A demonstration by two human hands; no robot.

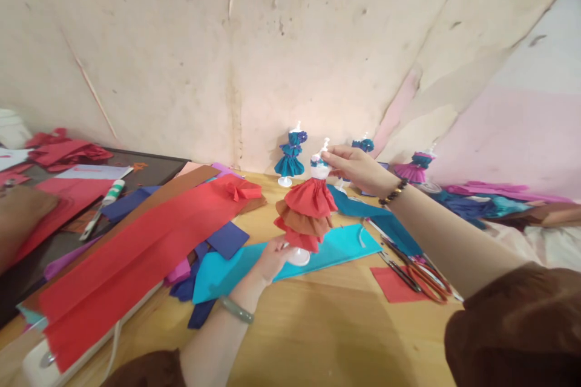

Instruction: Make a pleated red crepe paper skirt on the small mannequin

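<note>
A small white dress form (pixel 319 170) wears a tiered skirt (pixel 307 208) of red and brown ruffles, with a strip of teal trim on its chest. My left hand (pixel 273 259) is closed at its white round base (pixel 299 256), below the skirt. Up at the shoulder, my right hand (pixel 347 163) pinches the form's upper body between thumb and fingers. The form leans slightly to the right over a turquoise fabric strip (pixel 327 252). Some of the fingers of both hands are hidden behind it.
Dressed forms in teal (pixel 290 154) and pink (pixel 411 170) stand by the wall. Scissors (pixel 426 278) rest on a red fabric square (pixel 394 285). Red cloth (pixel 149 242) covers part of a white power strip (pixel 40 366). Another person's arm (pixel 27 217) reaches in at far left, near a glue tube (pixel 112 192).
</note>
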